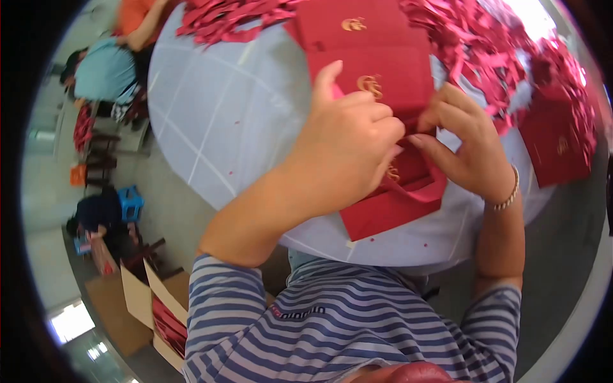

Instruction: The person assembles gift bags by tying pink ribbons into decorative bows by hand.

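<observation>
Several red gift bags with gold lettering lie overlapped in front of me, and the nearest red bag [389, 217] is under my hands. A red ribbon [418, 191] loops across this bag. My left hand [357, 137] is closed on the ribbon over the bag's upper part, its thumb sticking up. Close on its right, my right hand [466, 140], with a bracelet at the wrist, pinches the ribbon between thumb and forefinger. The fingertips partly hide where the ribbon meets the bag. Farther up lies another red bag [357, 38].
Piles of red ribbons [233, 19] lie at the far side of the round table [204, 127]. More ribbons [479, 51] and a red bag [555, 140] lie on the right. An open carton [150, 300] stands at lower left. Other people [105, 70] sit at the left.
</observation>
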A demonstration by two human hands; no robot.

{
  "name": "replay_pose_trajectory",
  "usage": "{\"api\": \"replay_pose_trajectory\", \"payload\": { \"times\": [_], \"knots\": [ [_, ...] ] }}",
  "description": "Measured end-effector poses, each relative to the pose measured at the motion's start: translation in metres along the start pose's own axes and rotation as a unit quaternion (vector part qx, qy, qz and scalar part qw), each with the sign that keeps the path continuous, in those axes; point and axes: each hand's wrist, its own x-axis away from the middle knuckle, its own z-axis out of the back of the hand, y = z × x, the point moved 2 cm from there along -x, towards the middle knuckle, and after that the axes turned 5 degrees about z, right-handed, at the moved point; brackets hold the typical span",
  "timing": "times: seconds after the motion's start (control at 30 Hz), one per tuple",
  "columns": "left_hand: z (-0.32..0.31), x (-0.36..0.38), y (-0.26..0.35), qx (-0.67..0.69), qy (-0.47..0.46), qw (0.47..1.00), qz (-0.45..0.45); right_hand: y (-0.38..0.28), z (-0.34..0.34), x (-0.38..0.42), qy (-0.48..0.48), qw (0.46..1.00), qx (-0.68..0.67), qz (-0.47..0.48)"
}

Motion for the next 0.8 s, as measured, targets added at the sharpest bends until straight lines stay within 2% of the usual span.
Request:
{"api": "replay_pose_trajectory", "payload": {
  "times": [0.03,0.17,0.27,0.3,0.37,0.43,0.5,0.53,0.6,0.63,0.7,0.73,0.8],
  "knots": [
    [0.000,-0.002,0.005,0.001,0.012,1.000,-0.019,0.000,0.004,-0.001,0.024,0.999,-0.039,0.015],
    [0.000,-0.003,0.016,-0.044,-0.004,0.995,-0.088,0.009,0.014,0.004,0.009,0.993,-0.096,-0.060],
    [-0.002,0.001,0.029,-0.093,0.013,0.985,-0.143,0.008,0.013,0.005,-0.107,0.978,-0.161,-0.074],
    [-0.005,0.003,0.033,-0.091,0.025,0.984,-0.153,0.007,0.017,0.004,-0.102,0.979,-0.163,-0.071],
    [-0.011,0.006,0.035,-0.082,0.044,0.981,-0.169,0.005,0.021,0.002,-0.200,0.943,-0.217,-0.151],
    [-0.009,0.005,0.035,-0.073,0.035,0.983,-0.164,0.009,0.016,0.006,-0.201,0.942,-0.233,-0.135],
    [-0.009,0.004,0.036,-0.059,0.028,0.985,-0.159,0.016,0.005,0.013,-0.058,0.949,-0.217,-0.220],
    [-0.008,0.006,0.040,-0.034,0.038,0.983,-0.175,0.030,-0.002,0.018,0.041,0.961,-0.207,-0.178],
    [-0.004,0.008,0.046,-0.010,0.056,0.979,-0.196,0.043,0.007,0.018,0.095,0.859,-0.376,-0.334],
    [-0.002,0.009,0.047,-0.012,0.062,0.977,-0.201,0.037,0.013,0.016,0.076,0.846,-0.403,-0.340],
    [-0.001,0.013,0.048,-0.010,0.087,0.972,-0.217,0.027,0.006,0.014,0.091,0.749,-0.566,-0.333],
    [0.000,0.016,0.051,-0.021,0.094,0.968,-0.233,0.023,0.003,0.013,0.062,0.765,-0.543,-0.339],
    [0.003,0.015,0.054,-0.041,0.106,0.955,-0.273,0.015,-0.007,0.010,-0.056,0.789,-0.480,-0.379]
  ]
}}
